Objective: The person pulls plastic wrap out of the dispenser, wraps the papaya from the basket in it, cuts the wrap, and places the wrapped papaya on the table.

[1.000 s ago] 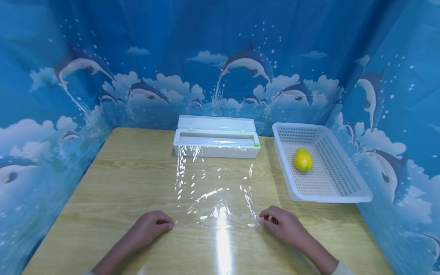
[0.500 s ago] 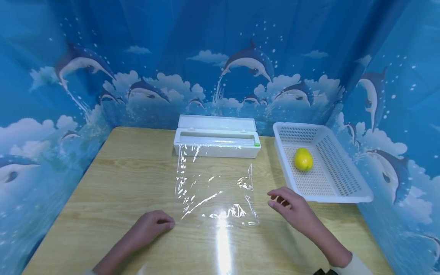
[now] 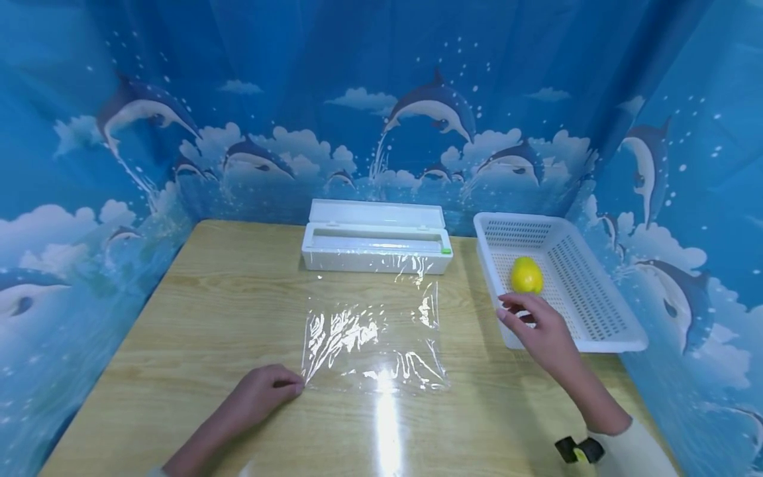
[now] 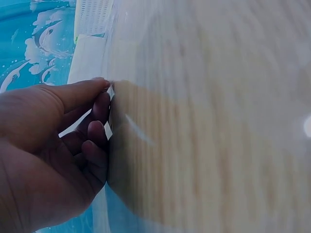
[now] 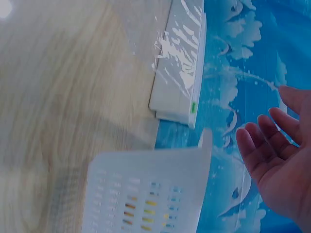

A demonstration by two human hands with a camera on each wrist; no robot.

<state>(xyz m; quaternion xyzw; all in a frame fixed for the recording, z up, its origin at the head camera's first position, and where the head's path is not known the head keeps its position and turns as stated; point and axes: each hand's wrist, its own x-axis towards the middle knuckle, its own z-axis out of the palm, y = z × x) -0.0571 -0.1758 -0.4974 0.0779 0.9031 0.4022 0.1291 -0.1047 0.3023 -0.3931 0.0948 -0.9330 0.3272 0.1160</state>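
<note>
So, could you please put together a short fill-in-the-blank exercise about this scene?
1. The fruit in the white basket is coloured ____.
2. The left hand pinches the clear film, while the right hand holds ____.
3. The lid of the white box is not shut but ____.
4. The small tab on the box is coloured ____.

Missing words: yellow; nothing; open; green.

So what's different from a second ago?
Right hand let go of the plastic film's corner and moved right and forward to the basket; the film's glints shifted. Unchanged: left hand pinching its corner, box open, yellow fruit in the basket.
</note>
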